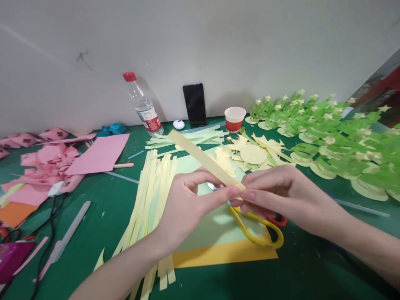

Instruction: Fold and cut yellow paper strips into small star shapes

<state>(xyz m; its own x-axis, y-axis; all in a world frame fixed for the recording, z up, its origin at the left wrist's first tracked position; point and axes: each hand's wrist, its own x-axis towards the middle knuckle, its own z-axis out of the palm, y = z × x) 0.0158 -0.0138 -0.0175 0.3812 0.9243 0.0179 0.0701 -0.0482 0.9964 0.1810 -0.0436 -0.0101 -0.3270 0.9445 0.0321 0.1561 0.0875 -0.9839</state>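
Note:
Between both hands is a pale yellow paper strip (200,156), its free end slanting up to the left. My left hand (190,204) pinches its near end between thumb and fingers. Right beside it, my right hand (278,191) grips the same end, thumbs almost touching. Scissors (261,239) with yellow and red handles lie under the hands, blades partly hidden. They rest on light green paper (215,227) over an orange-yellow sheet (225,254). Many pale yellow strips (146,204) lie to the left of the hands.
At the back stand a water bottle (146,108), a phone (194,104) and a paper cup (235,118). Yellow cut-outs (253,154) lie nearby. Green paper spirals with stars (337,133) fill the right. Pink paper (98,154), a glue stick (71,229) and a dark cable (51,233) lie left.

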